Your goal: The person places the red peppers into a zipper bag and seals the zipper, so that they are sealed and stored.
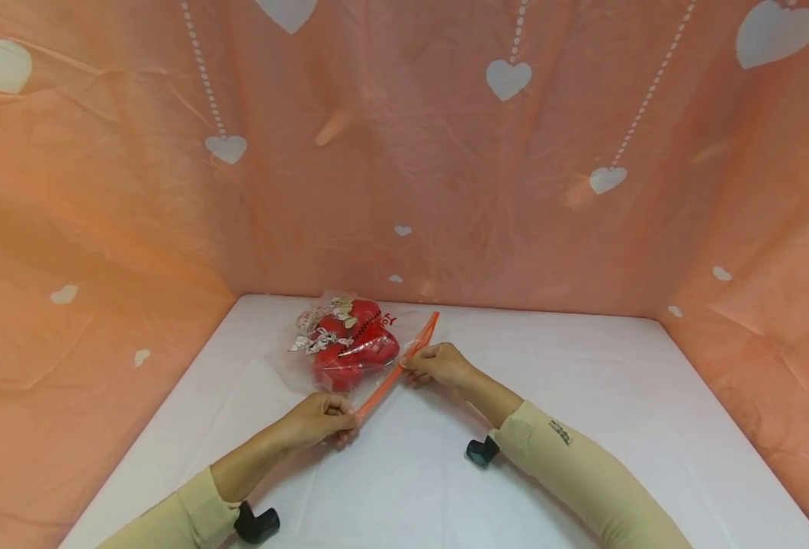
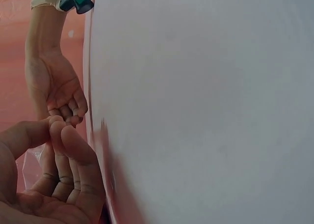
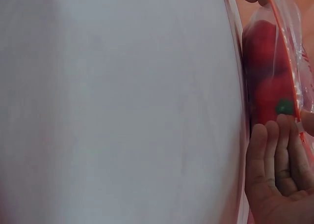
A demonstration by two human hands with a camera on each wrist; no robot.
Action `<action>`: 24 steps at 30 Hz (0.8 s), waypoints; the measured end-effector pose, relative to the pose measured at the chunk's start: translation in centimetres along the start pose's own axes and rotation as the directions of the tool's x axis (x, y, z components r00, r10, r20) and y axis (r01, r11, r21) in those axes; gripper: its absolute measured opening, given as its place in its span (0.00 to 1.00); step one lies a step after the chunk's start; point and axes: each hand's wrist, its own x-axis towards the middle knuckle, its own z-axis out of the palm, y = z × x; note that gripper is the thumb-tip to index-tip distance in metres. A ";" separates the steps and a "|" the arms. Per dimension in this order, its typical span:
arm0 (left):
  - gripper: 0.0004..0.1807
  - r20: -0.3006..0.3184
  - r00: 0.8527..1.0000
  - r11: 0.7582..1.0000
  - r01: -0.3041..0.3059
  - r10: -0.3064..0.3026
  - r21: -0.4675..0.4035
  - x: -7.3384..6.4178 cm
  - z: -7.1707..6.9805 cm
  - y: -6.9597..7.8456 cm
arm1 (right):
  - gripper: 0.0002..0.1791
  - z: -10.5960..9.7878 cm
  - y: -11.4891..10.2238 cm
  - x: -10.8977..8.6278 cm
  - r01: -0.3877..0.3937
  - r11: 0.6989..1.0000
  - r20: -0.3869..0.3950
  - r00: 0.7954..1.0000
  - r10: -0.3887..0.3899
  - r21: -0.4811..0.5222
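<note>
A clear plastic zip bag [image 1: 284, 358] with an orange closure strip [image 1: 382, 390] lies towards the back of the white table. Several red, rounded things [image 1: 338, 371] show through the film; a green patch appears on one in the right wrist view. My left hand [image 1: 318, 421] pinches the strip's near end between thumb and fingers. Farther up the strip, my right hand [image 1: 443, 366] pinches it with the thumb on one side and fingers on the other. A small pale clip-like piece [image 3: 300, 127] sits on the strip by the right thumb. Printed patterns on the bag partly hide its contents.
A white cloth-covered table [image 1: 548, 366] extends around the bag. Orange sheeting [image 1: 445, 191] with white hearts rises behind and at both sides. Dark wrist-worn devices [image 1: 258, 524] protrude below both cuffs.
</note>
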 end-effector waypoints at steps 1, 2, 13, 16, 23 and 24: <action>0.08 -0.003 1.000 1.000 0.001 -0.001 0.005 0.0 0.0 0.0 | 0.12 -0.1 0.0 0.0 -0.004 1.000 -0.002 1.000 0.004 -0.002; 0.08 -0.005 1.000 1.000 0.002 -0.002 0.006 0.1 0.0 0.0 | 0.13 -0.2 -0.1 0.0 -0.006 1.000 0.000 1.000 0.006 -0.005; 0.07 -0.013 1.000 1.000 0.003 -0.003 0.008 0.3 0.1 0.3 | 0.13 -0.6 -0.4 0.1 0.005 0.999 0.010 1.000 -0.005 -0.036; 0.07 -0.017 1.000 1.000 0.004 -0.004 0.014 0.2 0.2 0.3 | 0.13 -0.8 -0.3 0.3 0.004 1.000 0.009 1.000 -0.003 -0.028; 0.08 -0.036 0.999 0.999 0.021 -0.020 0.035 0.2 0.2 0.5 | 0.13 -0.7 -0.2 0.4 0.018 1.000 0.021 1.000 -0.018 0.003; 0.08 -0.040 0.999 0.999 0.022 -0.020 0.044 0.2 0.2 0.5 | 0.13 -0.7 -0.1 0.4 0.019 1.000 0.026 0.999 -0.019 0.000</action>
